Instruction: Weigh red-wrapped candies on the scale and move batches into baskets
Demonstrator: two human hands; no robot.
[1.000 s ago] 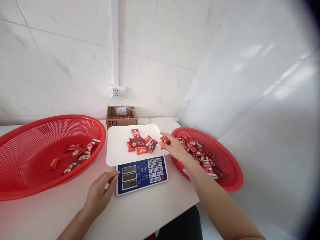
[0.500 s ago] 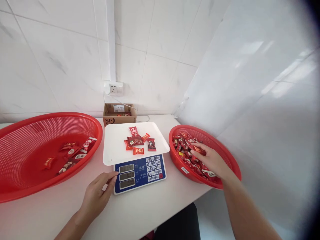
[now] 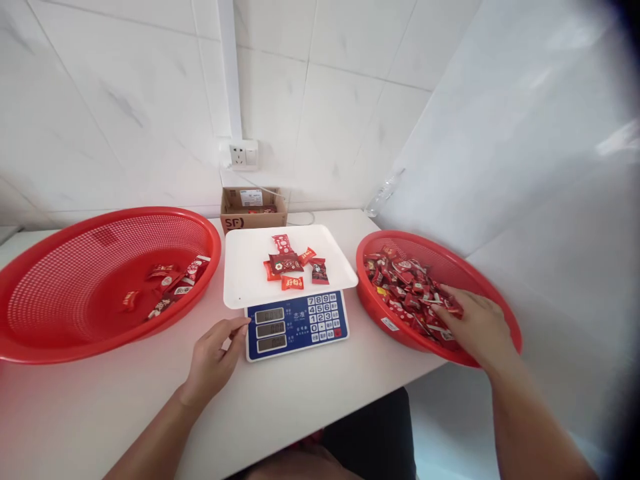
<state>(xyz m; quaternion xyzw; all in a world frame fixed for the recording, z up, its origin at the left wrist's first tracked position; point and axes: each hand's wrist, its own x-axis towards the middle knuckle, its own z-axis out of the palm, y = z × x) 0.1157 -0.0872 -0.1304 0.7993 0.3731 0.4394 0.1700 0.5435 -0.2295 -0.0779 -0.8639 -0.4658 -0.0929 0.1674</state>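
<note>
My right hand (image 3: 481, 327) reaches into the right red basket (image 3: 495, 293), touching a pile of red-wrapped candies (image 3: 407, 283). Its thumb and fingers are apart over the candies; the farther fingers are partly hidden. My left hand (image 3: 217, 357) holds nothing, its fingers loosely bent and the thumb a little off the forefinger. That forefinger's tip is at the left edge of a blue-and-white digital scale (image 3: 297, 327). On the scale's white tray (image 3: 245, 267) lie several wrapped candies, a dark red packet (image 3: 286, 263) on top in the middle.
A large red basket (image 3: 60, 287) on the left holds several wrapped candies. Behind the scale stands a small cardboard box (image 3: 254, 219), below a wall socket (image 3: 243, 155). A clear plastic bottle or wrapper (image 3: 383, 195) lies in the corner. The white table's front edge (image 3: 350, 410) runs below.
My right hand has moved to the right and nearer within the basket, over other candies. My left hand stays by the scale's edge. The view has shifted slightly.
</note>
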